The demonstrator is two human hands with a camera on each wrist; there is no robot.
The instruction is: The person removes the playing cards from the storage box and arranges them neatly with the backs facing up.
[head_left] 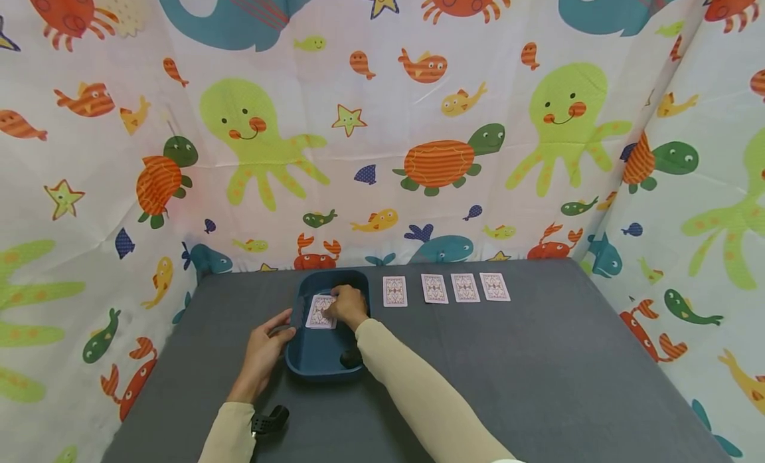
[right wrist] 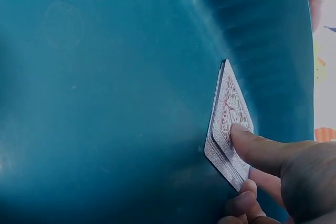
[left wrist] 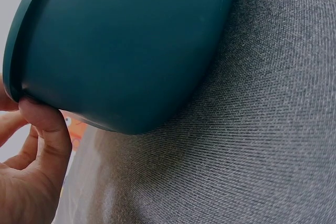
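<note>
A stack of playing cards [head_left: 319, 317] with red-patterned backs lies face down inside a dark blue tray [head_left: 317, 360]. My right hand [head_left: 349, 305] reaches over the tray's right side and grips the stack. In the right wrist view, the thumb presses on the top of the stack [right wrist: 226, 114], and the other fingers are at its near edge, where the cards sit slightly uneven. My left hand [head_left: 263, 351] holds the tray's left rim. In the left wrist view its thumb [left wrist: 44, 116] bears on the outer wall just under the rim.
Several face-down cards [head_left: 435, 289] stand in a row on the grey tabletop [head_left: 508, 376], right of the tray. A curtain [head_left: 370, 184] printed with sea animals hangs behind the table and at both sides. A black device [head_left: 270, 420] is strapped to the left wrist.
</note>
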